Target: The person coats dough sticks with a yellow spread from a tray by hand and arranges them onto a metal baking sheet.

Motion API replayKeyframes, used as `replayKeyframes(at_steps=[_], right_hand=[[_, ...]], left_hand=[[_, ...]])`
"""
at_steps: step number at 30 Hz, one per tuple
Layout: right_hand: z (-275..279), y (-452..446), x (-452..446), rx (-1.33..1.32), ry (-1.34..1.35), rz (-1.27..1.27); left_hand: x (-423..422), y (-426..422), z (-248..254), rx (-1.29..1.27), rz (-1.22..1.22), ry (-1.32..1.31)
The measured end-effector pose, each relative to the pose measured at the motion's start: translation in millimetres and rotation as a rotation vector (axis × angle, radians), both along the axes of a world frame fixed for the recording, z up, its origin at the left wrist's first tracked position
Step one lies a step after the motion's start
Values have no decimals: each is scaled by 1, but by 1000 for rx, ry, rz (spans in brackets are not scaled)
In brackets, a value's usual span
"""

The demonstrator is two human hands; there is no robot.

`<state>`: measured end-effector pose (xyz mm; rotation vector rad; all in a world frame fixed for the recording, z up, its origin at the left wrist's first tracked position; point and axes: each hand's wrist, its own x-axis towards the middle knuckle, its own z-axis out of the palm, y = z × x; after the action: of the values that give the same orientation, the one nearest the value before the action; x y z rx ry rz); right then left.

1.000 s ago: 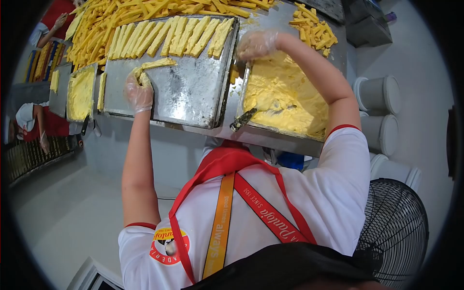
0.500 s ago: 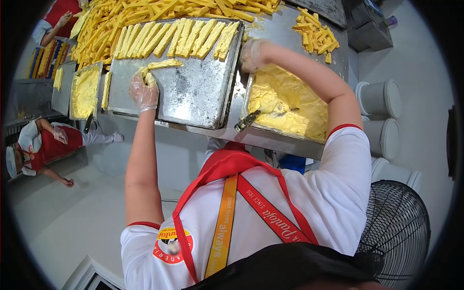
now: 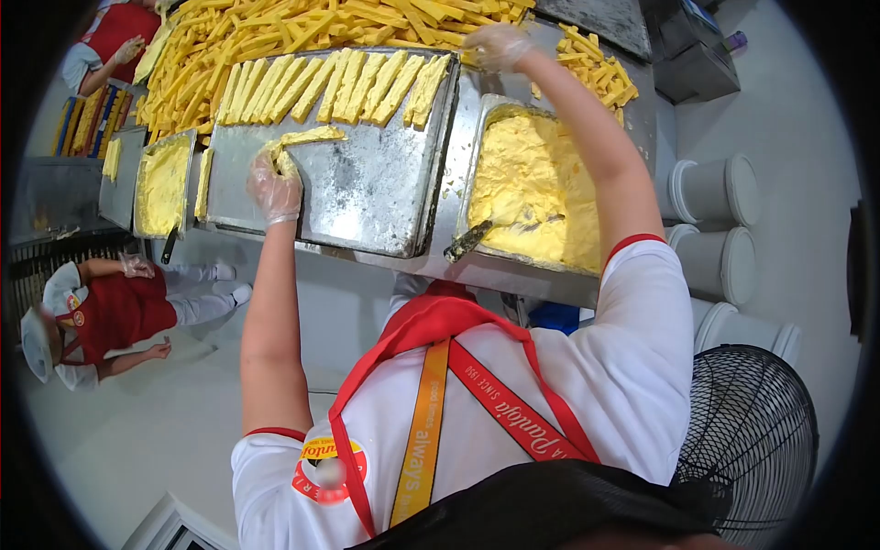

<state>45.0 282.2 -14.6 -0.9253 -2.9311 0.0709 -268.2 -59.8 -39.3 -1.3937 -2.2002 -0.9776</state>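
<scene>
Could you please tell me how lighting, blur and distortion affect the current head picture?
Head view: fisheye bending, with black corners; white glare on the metal tray's bare surface; yellow spread partly shaded near the right arm; gloved right hand looks slightly soft, perhaps from motion.

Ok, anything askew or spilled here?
One coated stick lies crosswise by the left hand, out of line with the row. Yellow crumbs dot the table, and the tool handle looks smeared.

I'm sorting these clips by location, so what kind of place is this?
Probably a commercial bakery kitchen: bulk yellow sticks, a large tray with coated ones, and a co-worker's red apron.
</scene>
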Motion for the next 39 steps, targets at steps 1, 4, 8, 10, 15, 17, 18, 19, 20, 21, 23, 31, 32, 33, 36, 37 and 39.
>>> replayKeyframes(at_steps=[1, 4, 8, 10, 15, 17, 18, 19, 20, 21, 23, 31, 32, 33, 36, 37, 39], right_hand=[[4, -7, -10, -18, -46, -2], [9, -26, -23, -39, -185, 8], [10, -22, 6, -80, -278, 45], [1, -11, 39, -109, -297, -39], [31, -3, 105, 96, -387, -289], [54, 3, 101, 47, -287, -459], [57, 6, 101, 20, -235, -546], [46, 18, 104, 110, -234, -482], [27, 37, 107, 200, -230, -418], [24, 46, 105, 294, -223, -353], [16, 62, 98, 199, -235, -454], [-4, 80, 123, 55, -272, -595], [8, 77, 124, 2, -380, -632], [16, 74, 126, 18, -339, -640], [19, 76, 123, 88, -234, -626], [11, 87, 118, 128, -212, -603], [8, 95, 106, 153, -144, -547]], left_hand=[[1, -1, 3, -13, 9, 3], [3, 0, 7, 14, -30, -49], [5, 1, 9, 13, -17, -29], [7, 0, 12, 6, -20, -34], [5, 0, 9, -36, 14, -28], [0, -2, 1, -32, -5, -43], [-1, -2, -2, -31, -16, -49], [1, 0, 0, -56, -8, -47], [2, -3, 2, -80, 2, -43], [3, -2, 5, -99, 14, -35], [2, -1, 7, -85, 2, -65], [2, 0, 5, -70, -17, -16], [1, 0, 5, -83, 2, 7], [3, 1, 5, -96, 20, 28], [3, 0, 5, -79, 7, -1], [3, 2, 5, -62, -9, -27], [3, 2, 5, -71, -3, -37]])
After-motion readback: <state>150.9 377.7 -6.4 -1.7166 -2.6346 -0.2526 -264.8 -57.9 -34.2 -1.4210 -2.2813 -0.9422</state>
